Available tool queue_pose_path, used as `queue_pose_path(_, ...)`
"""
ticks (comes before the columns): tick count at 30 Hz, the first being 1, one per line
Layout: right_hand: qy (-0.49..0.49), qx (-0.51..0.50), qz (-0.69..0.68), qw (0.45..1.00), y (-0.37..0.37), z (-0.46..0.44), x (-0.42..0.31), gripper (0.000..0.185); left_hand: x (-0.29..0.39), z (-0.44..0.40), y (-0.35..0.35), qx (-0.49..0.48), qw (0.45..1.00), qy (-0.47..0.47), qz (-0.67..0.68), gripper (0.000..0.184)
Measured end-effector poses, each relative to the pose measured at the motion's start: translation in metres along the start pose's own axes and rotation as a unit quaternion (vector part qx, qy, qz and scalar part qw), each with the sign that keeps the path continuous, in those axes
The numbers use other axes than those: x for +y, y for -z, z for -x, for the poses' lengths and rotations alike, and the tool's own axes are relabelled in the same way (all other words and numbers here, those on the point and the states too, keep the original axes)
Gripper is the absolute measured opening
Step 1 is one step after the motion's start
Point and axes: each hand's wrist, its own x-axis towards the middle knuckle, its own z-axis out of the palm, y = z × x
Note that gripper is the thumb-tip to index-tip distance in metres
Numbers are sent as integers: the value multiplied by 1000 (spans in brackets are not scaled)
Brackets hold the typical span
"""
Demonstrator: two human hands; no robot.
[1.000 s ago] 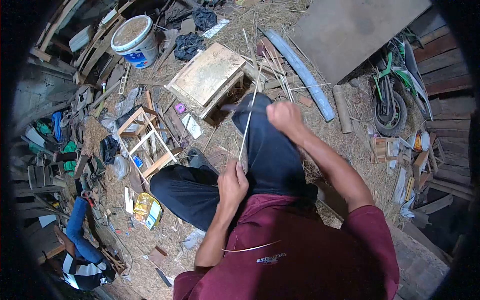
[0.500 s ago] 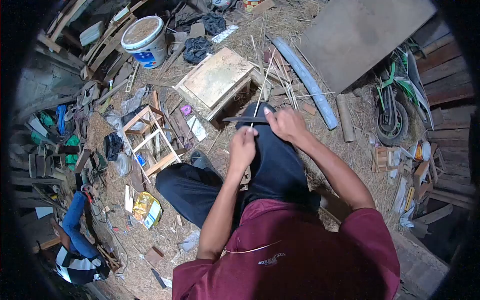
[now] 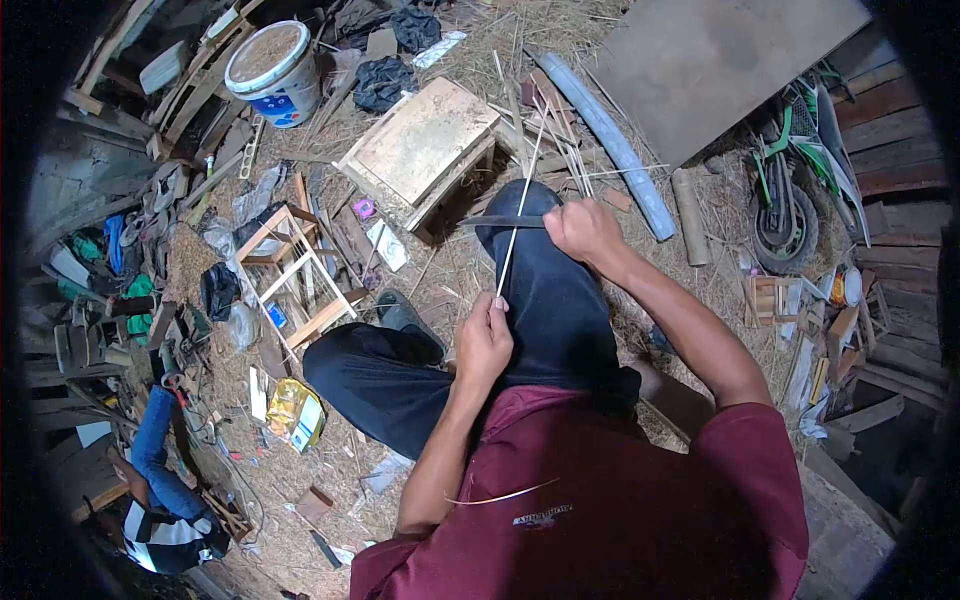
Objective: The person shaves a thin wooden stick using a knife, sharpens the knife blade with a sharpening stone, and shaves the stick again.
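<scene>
My left hand (image 3: 484,338) pinches the near end of a thin pale strip, which looks like split bamboo (image 3: 507,262). The strip runs away from me over my raised knee. In my right hand (image 3: 584,232) is the handle of a knife, its grip hidden by the fingers. The dark knife blade (image 3: 505,221) points left and lies across the strip at the knee (image 3: 530,200). A curved pale sliver (image 3: 510,494) rests on the front of my maroon shirt.
Ahead stands a low wooden bench (image 3: 425,140), with several thin strips (image 3: 575,165) and a grey pipe (image 3: 608,140) to its right. A small wooden frame (image 3: 300,275) and a white bucket (image 3: 275,75) are on the left. A green motorbike (image 3: 790,190) is at right.
My left hand has drawn back toward my body with the strip's end, widening the gap to the blade. The knife remains across the strip near the knee. The view has shifted slightly.
</scene>
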Motion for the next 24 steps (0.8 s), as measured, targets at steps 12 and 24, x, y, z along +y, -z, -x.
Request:
queue_pose_path(12,-5,59,45,997,0,3,9,44,-20,31,9,18,996,-57,64,19)
queue_pose_path(24,13,26,-13,999,8,15,-1,48,12,-27,-4,10,996,-73,58,23)
